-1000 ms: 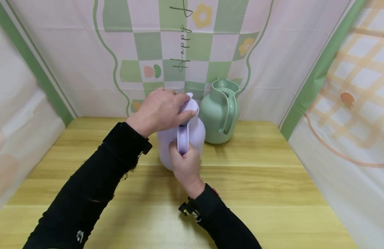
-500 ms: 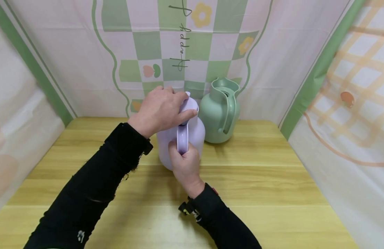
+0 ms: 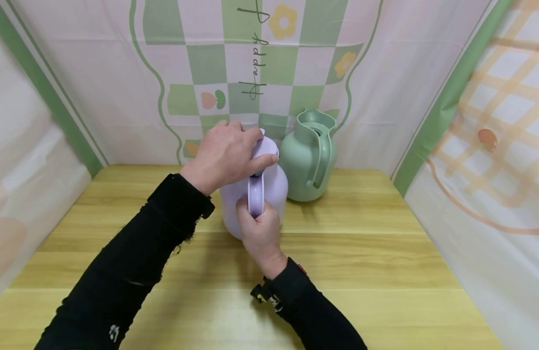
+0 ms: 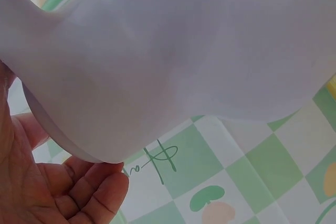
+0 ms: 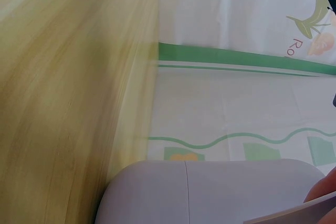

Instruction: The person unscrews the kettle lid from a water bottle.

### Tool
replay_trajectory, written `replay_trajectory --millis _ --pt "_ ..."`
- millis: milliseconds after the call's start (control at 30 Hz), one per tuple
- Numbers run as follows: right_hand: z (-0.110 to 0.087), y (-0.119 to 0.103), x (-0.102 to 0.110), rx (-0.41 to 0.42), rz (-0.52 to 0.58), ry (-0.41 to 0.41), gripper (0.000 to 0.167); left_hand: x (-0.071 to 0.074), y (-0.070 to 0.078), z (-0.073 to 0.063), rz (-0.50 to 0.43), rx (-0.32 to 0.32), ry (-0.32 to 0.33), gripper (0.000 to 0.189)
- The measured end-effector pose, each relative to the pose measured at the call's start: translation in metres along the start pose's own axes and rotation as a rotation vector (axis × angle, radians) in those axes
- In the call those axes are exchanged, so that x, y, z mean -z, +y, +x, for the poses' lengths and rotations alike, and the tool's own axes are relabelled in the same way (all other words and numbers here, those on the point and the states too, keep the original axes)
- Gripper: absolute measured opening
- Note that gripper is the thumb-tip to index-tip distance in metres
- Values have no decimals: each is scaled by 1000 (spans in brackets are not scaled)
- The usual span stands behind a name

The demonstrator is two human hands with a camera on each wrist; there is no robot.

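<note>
A lavender vacuum jug [image 3: 275, 189] stands upright on the wooden table in the head view. My left hand [image 3: 223, 156] holds the round lid [image 3: 267, 146] at its top, the thumb along the near side and the fingers over the far side. Lower down, my right hand [image 3: 264, 238] grips the handle [image 3: 256, 194], thumb up. In the left wrist view, bent fingers [image 4: 107, 192] touch the rim of the pale jug [image 4: 157, 72]. From the right wrist, the jug's side [image 5: 152, 195] shows, with only a bit of the right hand [image 5: 324, 190] at the edge.
A green jug [image 3: 295, 170] stands close behind the lavender one on the right, its handle towards me and its mouth uncovered. The wooden table [image 3: 361, 272] ends at a patterned cloth [image 3: 199, 63] at the back. More cloth hangs at both sides.
Both hands keep their places on the lid and handle. The pale tip beyond my left fingers shows slightly less and lies a little further left.
</note>
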State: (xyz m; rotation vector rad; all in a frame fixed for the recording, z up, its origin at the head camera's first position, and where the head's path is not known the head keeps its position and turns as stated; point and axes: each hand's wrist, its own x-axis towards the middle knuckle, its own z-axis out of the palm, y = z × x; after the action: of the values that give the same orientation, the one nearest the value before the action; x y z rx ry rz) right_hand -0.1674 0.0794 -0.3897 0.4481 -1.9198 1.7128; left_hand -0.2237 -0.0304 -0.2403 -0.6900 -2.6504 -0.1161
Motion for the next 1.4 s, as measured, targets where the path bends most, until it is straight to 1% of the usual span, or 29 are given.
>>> replay_trajectory --millis 233,533,700,800,933,1033,1133,1200,1300,1400 --pt "0 0 0 7 2 -2 43 -1 -2 -2 -18 -6 12 60" --pt "0 1 0 3 -21 6 42 -2 -4 -3 -42 10 12 63" --pt "1 1 0 8 -13 5 42 -2 -4 -4 -30 4 25 65" --pt "0 1 0 8 -5 -1 42 -2 -5 -4 -22 4 17 67" --pt "1 1 0 3 1 -8 41 -1 -6 -4 -34 2 -7 69" --pt "1 1 0 5 2 -4 41 1 -8 -3 -88 -26 -33 69" --pt "1 1 0 10 7 -4 41 3 -10 -1 -158 -60 -79 68" --pt "1 1 0 12 12 -6 41 5 -11 0 -189 -74 -120 67" --pt "1 1 0 18 14 -11 40 7 -12 1 -202 -87 -171 63" --pt "2 0 0 20 11 -7 39 7 -12 3 -196 -114 -190 56"
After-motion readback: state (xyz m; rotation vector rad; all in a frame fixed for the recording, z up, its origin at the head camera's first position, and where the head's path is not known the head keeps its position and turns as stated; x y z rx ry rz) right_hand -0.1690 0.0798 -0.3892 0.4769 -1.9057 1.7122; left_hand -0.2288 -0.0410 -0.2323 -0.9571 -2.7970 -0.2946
